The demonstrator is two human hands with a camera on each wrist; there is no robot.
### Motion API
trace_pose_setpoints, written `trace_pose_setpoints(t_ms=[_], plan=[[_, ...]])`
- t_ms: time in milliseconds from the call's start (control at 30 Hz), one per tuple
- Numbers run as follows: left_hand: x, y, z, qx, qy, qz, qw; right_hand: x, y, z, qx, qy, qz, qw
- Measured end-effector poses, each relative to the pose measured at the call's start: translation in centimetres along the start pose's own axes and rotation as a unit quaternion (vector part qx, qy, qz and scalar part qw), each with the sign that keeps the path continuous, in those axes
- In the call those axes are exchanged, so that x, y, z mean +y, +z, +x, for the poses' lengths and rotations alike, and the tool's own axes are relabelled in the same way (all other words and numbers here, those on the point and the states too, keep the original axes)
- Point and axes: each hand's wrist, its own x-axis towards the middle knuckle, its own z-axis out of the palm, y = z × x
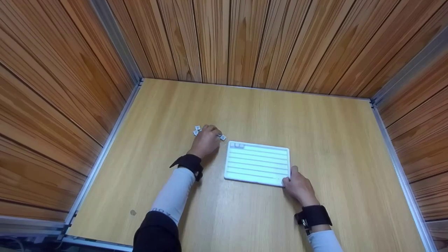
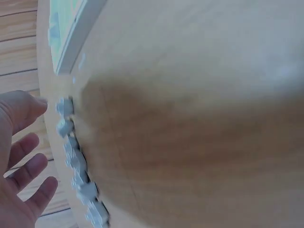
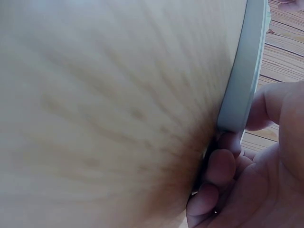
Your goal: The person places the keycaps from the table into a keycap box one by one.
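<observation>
A white ribbed tray lies flat on the wooden table, a little right of centre and toward the near side, with its long edges running left to right. Its surface is divided into parallel grooved rows, and two small pale tiles sit in the far-left corner of the farthest row. The right hand holds the tray's near-right corner: the thumb lies on the rim, and the right wrist view shows the fingers curled against and under the edge of the tray, so this hand is gripping it. Just beyond the tray's far-left corner, a loose cluster of small grey-white tiles lies on the table. The left hand rests over that cluster, knuckles up, covering part of it. In the left wrist view, the tiles form a ragged line, and the fingers stand spread and relaxed just beside them, holding nothing that can be seen; the view is blurred. Both forearms wear pale sleeves with black wrist straps. Slatted wooden walls enclose the table on the left, far and right sides, joined to it by metal rails.
</observation>
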Motion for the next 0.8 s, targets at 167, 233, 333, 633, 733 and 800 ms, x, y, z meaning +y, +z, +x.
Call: trace_pose_setpoints(t_ms=[167,233,333,633,733,800], plan=[[-1.2,-0.5,-0.3,0.01,-0.029,0.006,0.9995,0.0,0.0,0.0,0.001,0.005,-0.001,1.0],[-1.7,-0.8,-0.5,0.003,-0.037,0.012,0.9992,0.0,0.1,0.0,0.002,0.005,0.0,1.0],[-2.4,-1.1,-0.7,-0.013,-0.05,0.02,0.9985,0.0,0.1,0.0,0.004,0.004,0.001,1.0],[-3.2,-1.4,-0.9,-0.041,-0.1,0.009,0.9941,0.0,0.1,0.0,0.007,-0.002,0.003,1.0],[-3.2,-1.2,-0.8,-0.045,-0.108,0.019,0.993,0.0,0.1,0.0,0.005,-0.001,0.004,1.0],[-3.3,-1.0,-0.8,-0.044,-0.107,0.022,0.993,0.0,0.1,0.0,0.003,0.001,0.005,1.0]])
